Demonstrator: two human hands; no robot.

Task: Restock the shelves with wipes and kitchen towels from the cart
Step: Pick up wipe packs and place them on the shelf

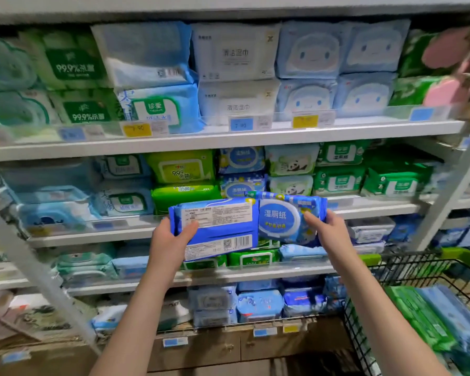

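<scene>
On the left, a grey upright [36,264] slants across the near edge of the white shelves [228,139], which run the full width and are packed with wipes in green, blue and white wrappers. Price tags [136,130] hang along the shelf fronts.

The left hand [171,237] is raised in front of the middle shelves. It grips the left end of the back-out blue pack [220,229], with the thumb lying across the printed panel and the fingers curled out of sight behind. This pack's long axis runs left to right, tilted a little so the right end sits higher. Its back faces the camera, text block at the top and barcode at the lower right.

Touching its right edge is the front-out blue pack [285,218], also lying left to right, with its round lid label turned toward the camera. The two overlap slightly at the seam. The right hand [329,232] grips its right end, thumb pressed on the front beside the lid and fingers wrapped behind.

Both packs are held in the air, nearer than the shelf fronts. Just behind them are matching blue packs [240,158] stacked on the shelf.

At the lower right is the black wire cart [418,270], with green packs [421,321] and light blue packs [456,318] lying inside.
</scene>
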